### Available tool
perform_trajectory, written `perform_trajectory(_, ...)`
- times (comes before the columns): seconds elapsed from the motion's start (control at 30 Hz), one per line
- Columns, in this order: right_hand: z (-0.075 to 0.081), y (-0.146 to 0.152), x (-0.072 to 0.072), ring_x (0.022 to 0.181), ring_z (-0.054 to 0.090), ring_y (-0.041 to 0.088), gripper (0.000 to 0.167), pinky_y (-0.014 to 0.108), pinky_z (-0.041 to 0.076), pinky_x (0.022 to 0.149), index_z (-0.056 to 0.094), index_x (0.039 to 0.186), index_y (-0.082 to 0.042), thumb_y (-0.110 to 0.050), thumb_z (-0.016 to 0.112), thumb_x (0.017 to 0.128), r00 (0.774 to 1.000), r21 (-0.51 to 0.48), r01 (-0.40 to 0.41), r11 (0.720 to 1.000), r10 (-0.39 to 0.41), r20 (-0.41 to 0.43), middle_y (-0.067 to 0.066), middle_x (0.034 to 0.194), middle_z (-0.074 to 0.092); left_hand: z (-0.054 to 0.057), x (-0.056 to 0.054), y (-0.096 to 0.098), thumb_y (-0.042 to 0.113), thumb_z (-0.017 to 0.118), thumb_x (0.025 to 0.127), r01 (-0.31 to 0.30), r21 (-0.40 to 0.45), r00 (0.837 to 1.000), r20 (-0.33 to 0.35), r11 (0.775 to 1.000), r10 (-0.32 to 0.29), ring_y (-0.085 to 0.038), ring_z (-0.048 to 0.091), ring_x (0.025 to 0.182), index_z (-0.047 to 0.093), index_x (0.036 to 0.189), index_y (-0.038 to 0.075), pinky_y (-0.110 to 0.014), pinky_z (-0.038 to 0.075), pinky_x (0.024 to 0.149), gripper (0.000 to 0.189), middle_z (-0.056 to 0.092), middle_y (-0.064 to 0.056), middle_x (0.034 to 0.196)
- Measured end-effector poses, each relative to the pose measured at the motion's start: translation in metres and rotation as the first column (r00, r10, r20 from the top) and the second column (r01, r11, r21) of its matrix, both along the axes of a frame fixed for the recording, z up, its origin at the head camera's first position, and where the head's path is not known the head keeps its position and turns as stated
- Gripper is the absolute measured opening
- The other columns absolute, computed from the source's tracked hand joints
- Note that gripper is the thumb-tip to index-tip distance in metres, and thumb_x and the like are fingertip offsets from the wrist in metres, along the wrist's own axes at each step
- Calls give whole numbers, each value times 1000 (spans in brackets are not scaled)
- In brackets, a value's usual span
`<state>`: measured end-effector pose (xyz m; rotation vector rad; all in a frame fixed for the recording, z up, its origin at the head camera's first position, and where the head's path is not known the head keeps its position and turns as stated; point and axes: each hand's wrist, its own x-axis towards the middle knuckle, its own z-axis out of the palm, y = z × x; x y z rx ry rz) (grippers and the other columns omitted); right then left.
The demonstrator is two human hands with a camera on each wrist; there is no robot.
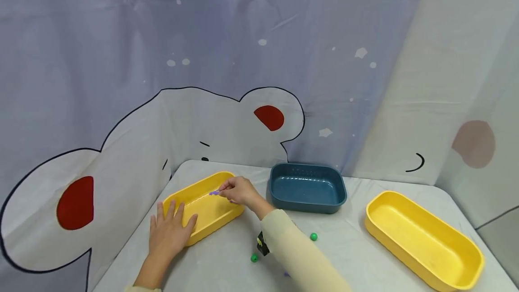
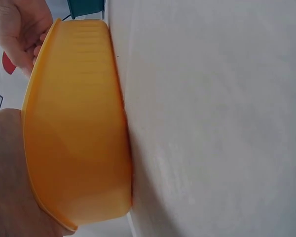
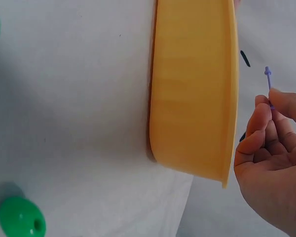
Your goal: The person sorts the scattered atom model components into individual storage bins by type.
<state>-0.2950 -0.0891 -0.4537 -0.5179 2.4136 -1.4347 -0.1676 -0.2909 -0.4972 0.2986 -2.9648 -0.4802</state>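
My right hand (image 1: pixel 241 191) is over the left yellow tray (image 1: pixel 219 225), pinching a small, thin purple plastic piece (image 3: pixel 268 74) between thumb and fingertips. The piece has a knobbed end that sticks up past the fingers in the right wrist view. My left hand (image 1: pixel 168 232) rests with spread fingers on the near left end of that same tray. From the left wrist camera the tray's outer wall (image 2: pixel 79 123) covers most of the left hand's fingers.
Behind the right hand stands a dark teal tray (image 1: pixel 308 206). A second yellow tray (image 1: pixel 425 260) lies at the right. Green beads (image 1: pixel 314 236) and a small purple piece (image 1: pixel 286 274) are on the white-covered table near the right sleeve (image 1: pixel 300 247). A printed curtain hangs behind.
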Motion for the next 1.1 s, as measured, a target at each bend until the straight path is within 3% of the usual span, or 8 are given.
perform_trajectory(0.23, -7, -7, -2, 66, 57, 11, 6, 21, 51, 59, 74, 88, -14, -18, 76, 92, 1000, 20, 29, 999, -29, -11, -4, 79, 65, 1, 1, 2, 57, 41, 103, -1, -7, 1000, 0, 1000, 1, -56, 0, 150, 39, 153, -2, -73, 5, 116, 77, 22, -30, 162)
perform_trajectory(0.47, -5, -16, 0, 65, 57, 10, 5, 19, 46, 54, 74, 91, -13, -18, 75, 93, 998, 10, 66, 998, -66, -10, -4, 78, 66, 0, 1, 1, 56, 42, 103, -6, -22, 1000, 0, 1000, 6, -55, 0, 150, 40, 153, -1, -73, 6, 116, 76, 24, -29, 162)
perform_trajectory(0.67, 0, -15, 1, 79, 67, 27, 6, 22, 47, 52, 75, 97, -19, -24, 74, 94, 999, -21, 48, 999, -48, 8, -2, 80, 68, 0, 0, 1, 56, 43, 103, -9, -28, 1000, -9, 1000, 9, -55, 1, 150, 41, 152, -1, -73, 6, 116, 75, 25, -29, 162)
perform_trajectory(0.9, 2, -4, -2, 71, 63, 12, 8, 22, 49, 59, 74, 98, -16, -23, 73, 95, 999, -23, 35, 999, -35, -31, 1, 85, 72, -2, -1, 1, 56, 43, 103, -10, -11, 1000, -3, 1000, 10, -54, 0, 151, 41, 152, -1, -72, 4, 117, 76, 25, -29, 162)
perform_trajectory(1.1, 10, 11, -2, 78, 66, 17, 10, 25, 55, 67, 74, 101, -16, -25, 72, 95, 999, 19, 7, 1000, -7, -43, 2, 91, 72, -1, 1, 1, 60, 41, 102, -12, -3, 1000, 7, 1000, 12, -53, -2, 151, 39, 153, 0, -72, 3, 117, 79, 23, -28, 162)
